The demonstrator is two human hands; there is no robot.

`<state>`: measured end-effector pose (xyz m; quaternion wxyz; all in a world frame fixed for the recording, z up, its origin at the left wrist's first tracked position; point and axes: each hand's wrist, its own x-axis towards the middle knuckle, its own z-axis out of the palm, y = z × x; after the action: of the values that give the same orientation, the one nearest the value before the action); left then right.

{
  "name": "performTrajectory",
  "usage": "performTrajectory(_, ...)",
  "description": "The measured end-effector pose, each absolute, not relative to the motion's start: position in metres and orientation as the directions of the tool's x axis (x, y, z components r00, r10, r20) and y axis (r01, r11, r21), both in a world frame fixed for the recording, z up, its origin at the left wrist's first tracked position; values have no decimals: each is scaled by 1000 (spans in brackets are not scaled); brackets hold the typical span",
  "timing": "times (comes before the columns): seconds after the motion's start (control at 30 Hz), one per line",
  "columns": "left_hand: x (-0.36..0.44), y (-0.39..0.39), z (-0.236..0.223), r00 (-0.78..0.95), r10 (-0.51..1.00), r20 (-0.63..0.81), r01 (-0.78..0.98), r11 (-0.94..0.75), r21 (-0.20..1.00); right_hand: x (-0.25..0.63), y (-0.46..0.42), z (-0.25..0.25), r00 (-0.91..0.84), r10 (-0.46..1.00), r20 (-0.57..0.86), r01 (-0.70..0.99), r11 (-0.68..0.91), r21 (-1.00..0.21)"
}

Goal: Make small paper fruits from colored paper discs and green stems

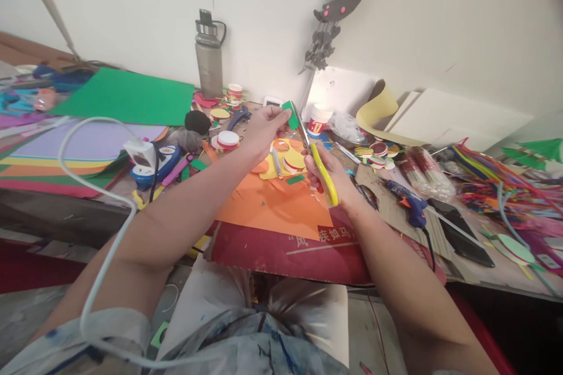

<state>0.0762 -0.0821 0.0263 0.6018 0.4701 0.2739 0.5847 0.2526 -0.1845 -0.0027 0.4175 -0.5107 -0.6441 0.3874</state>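
My left hand [269, 128] pinches a small piece of green paper [290, 116] above the middle of the table. In my right hand [328, 170] is a pair of scissors with yellow handles [324, 174], fingers wrapped through them. The scissor blades point up and away, touching or crossing the right edge of the green piece; I cannot tell if they are closed on it. Below both hands lies orange paper [272, 202] with a yellow paper shape [288, 158] and a loose green strip [296, 179] on it.
A water bottle [208, 55] stands by the wall. A blue glue gun [409, 202] and a black phone [461, 234] lie at right. Green sheet [132, 96] and stacked coloured paper are at left. A white cable [94, 120] loops over my left arm. A paper cup [319, 119] stands behind the scissors.
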Motion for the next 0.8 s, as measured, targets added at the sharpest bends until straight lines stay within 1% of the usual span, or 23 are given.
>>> performTrajectory(0.13, 77, -82, 26, 159, 963, 219, -450, -127, 884, 251, -186, -2, -106, 985, 136, 326, 164, -931)
performTrajectory(0.33, 77, -83, 27, 161, 961, 225, -456, -129, 881, 254, -184, -7, -115, 974, 194, 328, 221, -918)
performTrajectory(0.6, 77, -86, 30, 148, 971, 186, -461, -99, 882, 251, -187, -3, -101, 973, 206, 349, 229, -909)
performTrajectory(0.8, 76, -87, 31, 161, 968, 194, -464, -100, 880, 252, -189, -5, -93, 971, 219, 337, 237, -911)
